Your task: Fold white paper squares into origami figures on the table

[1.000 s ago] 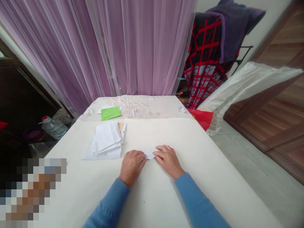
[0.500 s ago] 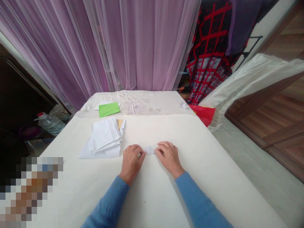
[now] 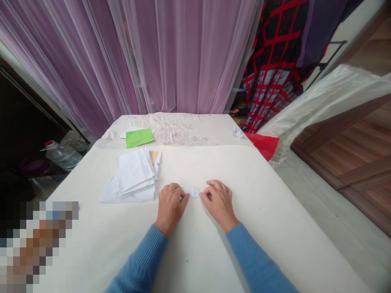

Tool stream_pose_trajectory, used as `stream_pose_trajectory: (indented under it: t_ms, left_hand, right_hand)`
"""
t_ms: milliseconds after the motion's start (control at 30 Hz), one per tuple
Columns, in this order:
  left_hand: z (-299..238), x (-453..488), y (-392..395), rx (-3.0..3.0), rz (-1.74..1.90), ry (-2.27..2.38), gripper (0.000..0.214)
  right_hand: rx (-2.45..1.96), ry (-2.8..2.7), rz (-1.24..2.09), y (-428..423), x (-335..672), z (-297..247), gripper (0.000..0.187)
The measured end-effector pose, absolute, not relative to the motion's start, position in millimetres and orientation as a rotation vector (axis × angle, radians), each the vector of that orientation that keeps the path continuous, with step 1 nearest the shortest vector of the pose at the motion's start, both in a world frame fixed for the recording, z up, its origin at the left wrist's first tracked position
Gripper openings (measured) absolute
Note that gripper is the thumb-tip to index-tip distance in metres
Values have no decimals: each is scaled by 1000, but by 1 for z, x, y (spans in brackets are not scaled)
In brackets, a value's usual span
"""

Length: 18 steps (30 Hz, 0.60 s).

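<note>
Left hand (image 3: 171, 208) and right hand (image 3: 219, 204), each grip pinching a small folded white paper (image 3: 194, 192) from opposite sides

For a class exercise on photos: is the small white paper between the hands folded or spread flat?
Folded: the white paper between left hand and right hand shows a small pointed shape.

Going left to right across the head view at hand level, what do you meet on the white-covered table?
Loose stack of white paper sheets → bare left hand → small folded white paper piece → bare right hand
</note>
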State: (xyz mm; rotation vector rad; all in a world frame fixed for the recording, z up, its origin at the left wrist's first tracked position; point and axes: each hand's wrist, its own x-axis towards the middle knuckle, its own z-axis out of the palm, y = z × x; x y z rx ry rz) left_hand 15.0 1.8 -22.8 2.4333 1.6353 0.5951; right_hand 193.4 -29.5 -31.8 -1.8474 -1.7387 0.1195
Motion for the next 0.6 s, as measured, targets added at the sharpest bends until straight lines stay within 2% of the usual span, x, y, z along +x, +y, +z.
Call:
stream_pose_trajectory:
  t_ms: [467,600]
  left_hand:
    - [-18,20,-2,2413,549,1685,15]
    - [-16,22,-3,2376,533,1719,6]
  right_hand:
    - [-1859,-1744,97,-31,190,-30,16]
    - [-1852,-1743,105,-31,191,-32,11]
